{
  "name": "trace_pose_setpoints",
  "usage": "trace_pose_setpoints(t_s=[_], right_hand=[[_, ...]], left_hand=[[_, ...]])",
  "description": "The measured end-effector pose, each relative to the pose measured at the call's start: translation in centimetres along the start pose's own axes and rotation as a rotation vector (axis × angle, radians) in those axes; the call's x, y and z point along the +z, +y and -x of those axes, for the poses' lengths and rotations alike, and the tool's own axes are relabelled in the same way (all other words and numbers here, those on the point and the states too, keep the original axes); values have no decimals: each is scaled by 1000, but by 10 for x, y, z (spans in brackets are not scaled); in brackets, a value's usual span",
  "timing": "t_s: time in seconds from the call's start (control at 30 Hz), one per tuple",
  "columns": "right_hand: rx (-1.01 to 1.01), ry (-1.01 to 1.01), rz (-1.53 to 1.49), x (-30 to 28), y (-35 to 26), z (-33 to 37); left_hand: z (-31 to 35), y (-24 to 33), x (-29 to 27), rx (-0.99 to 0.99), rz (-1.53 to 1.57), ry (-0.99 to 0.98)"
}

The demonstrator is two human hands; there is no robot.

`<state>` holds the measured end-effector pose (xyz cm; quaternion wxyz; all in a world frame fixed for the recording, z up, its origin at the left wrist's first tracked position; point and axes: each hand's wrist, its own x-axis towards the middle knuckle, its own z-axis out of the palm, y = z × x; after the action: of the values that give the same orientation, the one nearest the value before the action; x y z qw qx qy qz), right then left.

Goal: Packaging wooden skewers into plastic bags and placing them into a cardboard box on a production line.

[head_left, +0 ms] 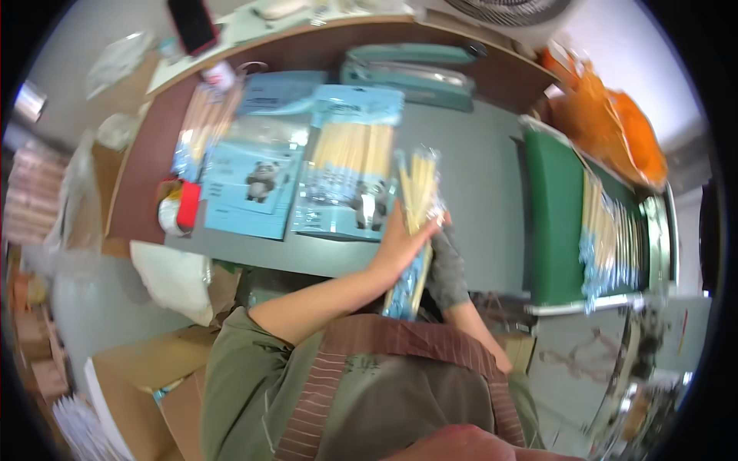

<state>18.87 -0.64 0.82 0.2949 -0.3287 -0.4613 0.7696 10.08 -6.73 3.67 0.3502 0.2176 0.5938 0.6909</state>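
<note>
Between my two hands, in front of my body at the table's near edge, stands a bundle of pale wooden sticks in transparent wrap with blue ends (420,184), probably chopsticks. My left hand (400,240) is bare and closed round its left side. My right hand (446,261), in a grey glove, grips it from the right; its fingers are partly hidden and blurred. Just left of the hands lies a blue pouch with a panda print (360,142), with sticks showing through its window. Beside it are flat blue panda pouches (250,184), stacked and overlapping.
A green sealer-like tool (411,73) lies at the table's back. On the right, a green tray (555,223) holds several wrapped stick bundles (611,230). More sticks (201,123) and a red-and-white roll (178,207) are at left. An orange bag (615,115) stands behind the tray.
</note>
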Motion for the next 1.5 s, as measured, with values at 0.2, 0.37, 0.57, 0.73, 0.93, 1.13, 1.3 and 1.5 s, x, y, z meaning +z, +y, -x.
trace_pose_setpoints(t_s=[0.2, 0.37, 0.57, 0.73, 0.93, 1.13, 1.3, 1.5], right_hand=[[322, -139, -224, -3, -37, -53], [289, -217, -125, -7, -72, -121], [-148, 260, 618, -51, -58, -153], [-221, 300, 922, -20, -47, -167], [159, -64, -115, -15, -52, -10], [219, -213, -136, 7, -48, -23], [-473, -240, 79, 48, -131, -54], [-727, -332, 215, 19, -146, -57]], left_hand=[[-48, -9, 21, 306, -92, -83], [-110, -5, 16, 334, -402, -156], [-97, 33, -14, -213, -254, -252], [-153, 48, 14, -451, -133, -201], [-8, -2, 13, -40, -341, -54], [-2, 21, 13, 106, -410, 32], [-61, 103, 10, 390, 9, -388], [-79, 71, -3, 570, -151, -331]])
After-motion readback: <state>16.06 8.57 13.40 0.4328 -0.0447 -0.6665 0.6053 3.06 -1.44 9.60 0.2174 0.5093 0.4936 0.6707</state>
